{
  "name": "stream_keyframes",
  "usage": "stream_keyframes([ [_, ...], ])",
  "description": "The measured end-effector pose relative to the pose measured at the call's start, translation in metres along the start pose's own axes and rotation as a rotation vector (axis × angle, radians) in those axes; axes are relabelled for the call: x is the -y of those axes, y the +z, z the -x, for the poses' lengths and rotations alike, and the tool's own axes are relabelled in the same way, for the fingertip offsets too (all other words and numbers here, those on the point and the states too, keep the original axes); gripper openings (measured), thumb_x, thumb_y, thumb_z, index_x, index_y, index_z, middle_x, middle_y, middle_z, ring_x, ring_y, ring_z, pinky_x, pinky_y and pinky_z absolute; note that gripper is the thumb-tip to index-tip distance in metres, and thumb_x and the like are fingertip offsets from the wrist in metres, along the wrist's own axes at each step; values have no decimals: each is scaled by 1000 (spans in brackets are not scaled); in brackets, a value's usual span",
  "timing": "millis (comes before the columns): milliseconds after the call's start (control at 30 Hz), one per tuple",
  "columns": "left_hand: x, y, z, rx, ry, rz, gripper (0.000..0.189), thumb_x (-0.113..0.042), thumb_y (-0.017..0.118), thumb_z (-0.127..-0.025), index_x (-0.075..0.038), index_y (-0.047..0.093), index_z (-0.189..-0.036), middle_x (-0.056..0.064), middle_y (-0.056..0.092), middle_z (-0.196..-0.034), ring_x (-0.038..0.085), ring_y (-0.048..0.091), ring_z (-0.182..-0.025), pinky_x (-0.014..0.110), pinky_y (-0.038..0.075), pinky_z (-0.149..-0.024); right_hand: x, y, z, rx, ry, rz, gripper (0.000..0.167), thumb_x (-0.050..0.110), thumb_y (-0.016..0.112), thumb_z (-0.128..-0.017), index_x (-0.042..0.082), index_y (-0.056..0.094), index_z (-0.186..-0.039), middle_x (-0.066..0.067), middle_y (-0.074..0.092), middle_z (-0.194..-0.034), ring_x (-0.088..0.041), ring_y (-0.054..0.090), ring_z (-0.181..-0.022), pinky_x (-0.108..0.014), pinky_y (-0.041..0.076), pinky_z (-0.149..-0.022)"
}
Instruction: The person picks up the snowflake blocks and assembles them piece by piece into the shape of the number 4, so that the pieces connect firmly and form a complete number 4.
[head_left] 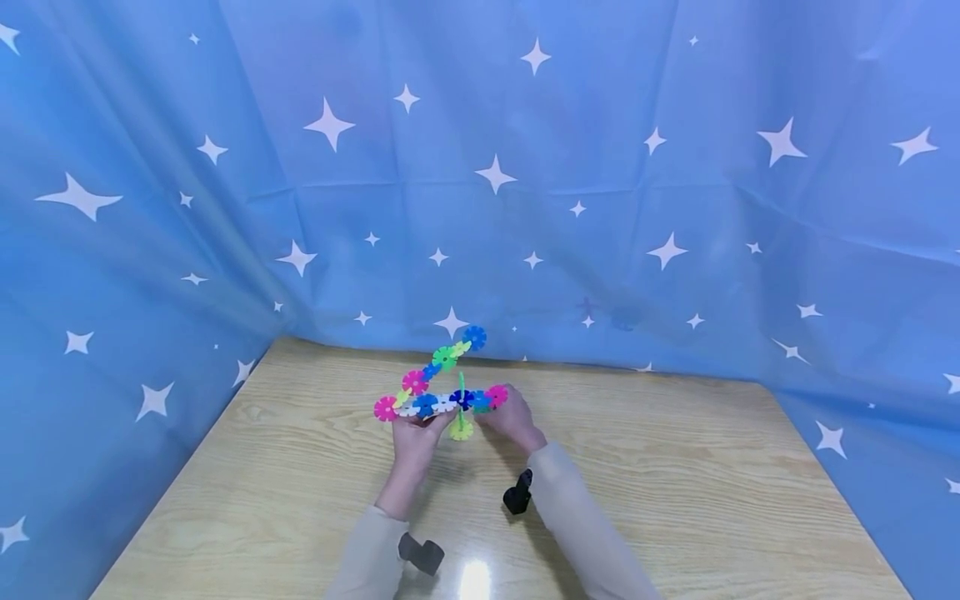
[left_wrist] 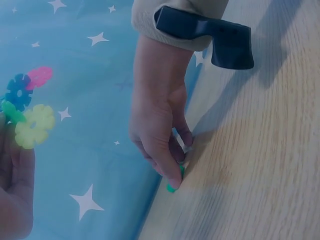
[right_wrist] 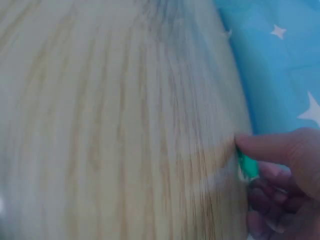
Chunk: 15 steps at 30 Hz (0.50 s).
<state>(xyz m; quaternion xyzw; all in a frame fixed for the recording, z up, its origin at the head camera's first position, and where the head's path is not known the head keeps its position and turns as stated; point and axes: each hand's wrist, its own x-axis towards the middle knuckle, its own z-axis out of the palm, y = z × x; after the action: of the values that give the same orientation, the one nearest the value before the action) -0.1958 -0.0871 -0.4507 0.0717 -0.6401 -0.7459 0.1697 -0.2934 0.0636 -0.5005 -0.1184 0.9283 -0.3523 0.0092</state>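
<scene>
My left hand (head_left: 415,439) grips a construction of interlocked plastic snowflake discs (head_left: 425,406) from below, above the table. Its discs are pink, white, blue, green and yellow. One branch rises towards the back, ending in a blue disc (head_left: 475,337); a yellow disc (head_left: 461,430) hangs nearer me. In the left wrist view the left hand (left_wrist: 15,195) shows only partly, under another yellow disc (left_wrist: 35,126). My right hand (head_left: 512,418) is low at the table, right of the construction. Its thumb and fingers pinch a green snowflake disc (right_wrist: 248,165), mostly covered by the fingers.
The wood-grain table (head_left: 675,492) lies under both hands. A blue curtain with white stars (head_left: 495,208) hangs behind it and along both sides. Black wrist cameras (head_left: 422,554) are strapped over both light sleeves. A bright reflection shows near the table's front.
</scene>
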Motion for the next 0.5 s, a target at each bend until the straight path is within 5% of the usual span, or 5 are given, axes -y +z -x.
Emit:
stream_keyframes([
  [233, 2, 1, 0, 13, 40, 3, 27, 3, 73, -77, 10, 59, -99, 18, 68, -96, 7, 65, -83, 20, 55, -76, -9, -6, 5, -49, -65, -56, 21, -2, 72, -77, 1, 57, -92, -6, 59, -78, -20, 55, -71, -32, 52, -64],
  [500, 2, 2, 1, 34, 48, 8, 25, 2, 72, -78, 10, 60, -99, 18, 68, -96, 2, 63, -81, 18, 55, -76, -12, -30, 11, -123, -32, -279, 18, -11, 58, -83, -4, 63, -98, -9, 59, -79, -16, 53, -70, -24, 49, -59],
])
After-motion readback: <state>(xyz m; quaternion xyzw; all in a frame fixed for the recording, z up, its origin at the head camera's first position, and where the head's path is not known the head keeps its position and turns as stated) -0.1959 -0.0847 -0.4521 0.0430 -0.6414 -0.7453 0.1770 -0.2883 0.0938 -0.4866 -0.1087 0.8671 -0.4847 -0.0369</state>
